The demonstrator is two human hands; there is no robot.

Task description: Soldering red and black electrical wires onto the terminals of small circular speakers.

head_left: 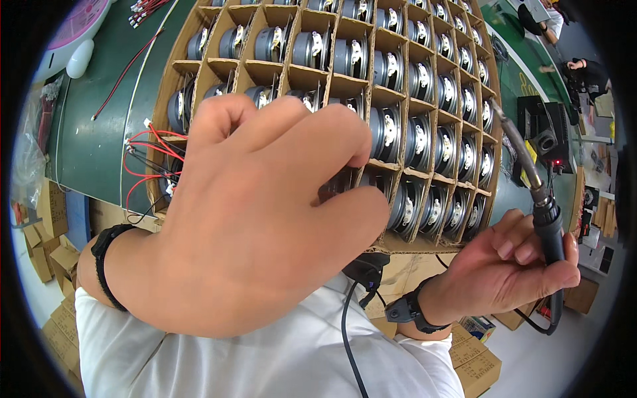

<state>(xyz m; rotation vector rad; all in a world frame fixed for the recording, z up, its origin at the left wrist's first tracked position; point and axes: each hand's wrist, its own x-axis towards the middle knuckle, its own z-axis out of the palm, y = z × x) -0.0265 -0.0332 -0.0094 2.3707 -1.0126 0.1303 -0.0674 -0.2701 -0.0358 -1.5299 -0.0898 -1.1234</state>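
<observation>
My right hand (494, 275) grips a soldering iron (548, 222) by its dark handle, its metal tip pointing up and away beside the box. Large in the middle of the view, my left hand (265, 199) is over the near part of a cardboard divider box (391, 166), fingers curled downward. The thumb and forefinger come close together over a cell; whatever is between them is hidden. Round speakers (418, 142) with pale terminal strips stand on edge in the cells. Red and black wires (156, 156) with white connectors lie at the box's left edge, next to my left hand.
The box rests on a green table (106, 152). Right of it stands a black soldering station (545, 132) with a red light. A single red wire (126, 73) and a pink-and-white device (73, 30) are at the left. Cardboard cartons (474, 365) sit below; other people are at far right.
</observation>
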